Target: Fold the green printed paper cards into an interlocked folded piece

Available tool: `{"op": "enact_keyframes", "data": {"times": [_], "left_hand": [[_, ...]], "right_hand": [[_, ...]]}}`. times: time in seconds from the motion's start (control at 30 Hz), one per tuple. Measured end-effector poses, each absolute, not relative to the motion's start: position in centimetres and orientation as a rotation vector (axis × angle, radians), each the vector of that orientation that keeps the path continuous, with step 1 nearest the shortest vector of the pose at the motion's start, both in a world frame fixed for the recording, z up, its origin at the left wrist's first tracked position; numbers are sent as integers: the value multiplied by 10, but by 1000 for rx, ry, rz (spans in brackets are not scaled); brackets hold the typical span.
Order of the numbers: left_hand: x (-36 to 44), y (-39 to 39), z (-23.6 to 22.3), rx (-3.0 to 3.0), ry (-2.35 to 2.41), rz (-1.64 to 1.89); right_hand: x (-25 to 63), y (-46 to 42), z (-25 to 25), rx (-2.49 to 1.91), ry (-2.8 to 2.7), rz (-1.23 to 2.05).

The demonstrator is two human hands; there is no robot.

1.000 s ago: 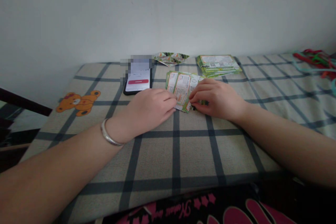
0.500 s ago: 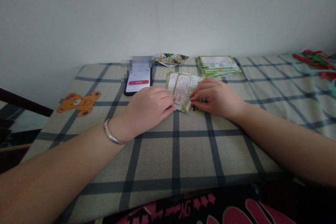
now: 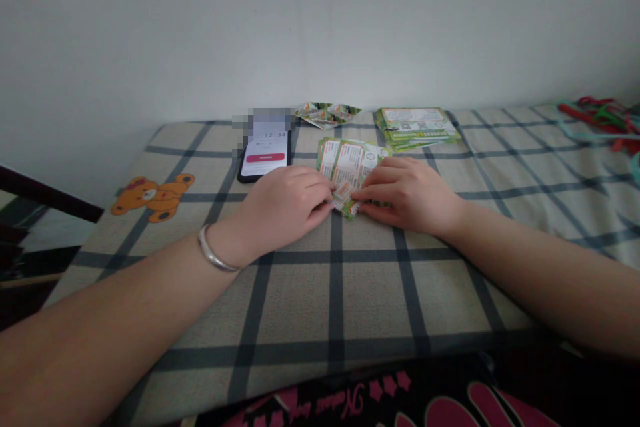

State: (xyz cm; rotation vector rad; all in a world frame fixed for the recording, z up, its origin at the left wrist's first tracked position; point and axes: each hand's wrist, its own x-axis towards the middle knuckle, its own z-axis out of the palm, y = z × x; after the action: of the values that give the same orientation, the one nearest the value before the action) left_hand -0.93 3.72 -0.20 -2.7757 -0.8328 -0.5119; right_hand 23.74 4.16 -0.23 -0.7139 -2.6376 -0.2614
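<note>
Between my two hands, printed green-and-white paper sheets (image 3: 347,163) lie on the checked tablecloth, partly folded, with their near end narrowed towards me. My left hand (image 3: 295,197), below a silver bangle (image 3: 214,250), pinches the near left edge of the paper with thumb and fingertips. From the other side, my right hand (image 3: 405,193) has its thumb and fingers closed on the near right edge and covers the right part of the sheets. Behind my hands lies a folded paper piece (image 3: 327,115) of the same print, made of triangular shapes.
A phone (image 3: 265,153) with a lit screen stands left of the papers. A stack of similar sheets (image 3: 417,127) lies at the back right. A bear cut-out (image 3: 153,197) rests at the left, colourful cords (image 3: 605,120) at the far right. The wall (image 3: 320,27) borders the table.
My right hand's fingertips have shifted slightly left and towards me along the paper's near edge. My left hand stays almost in place. The other things lie as before.
</note>
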Motion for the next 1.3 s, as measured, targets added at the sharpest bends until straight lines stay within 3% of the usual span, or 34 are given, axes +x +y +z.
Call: {"op": "enact_keyframes", "data": {"times": [0.77,1.3], "left_hand": [[-2,29,1,-2663,-1098,-435],[-5,37,-2,-2845,-1177,-627]], "right_hand": [[230,45,-1,-881,-2523,12],[236,45,2,-953,-2511,87]]}}
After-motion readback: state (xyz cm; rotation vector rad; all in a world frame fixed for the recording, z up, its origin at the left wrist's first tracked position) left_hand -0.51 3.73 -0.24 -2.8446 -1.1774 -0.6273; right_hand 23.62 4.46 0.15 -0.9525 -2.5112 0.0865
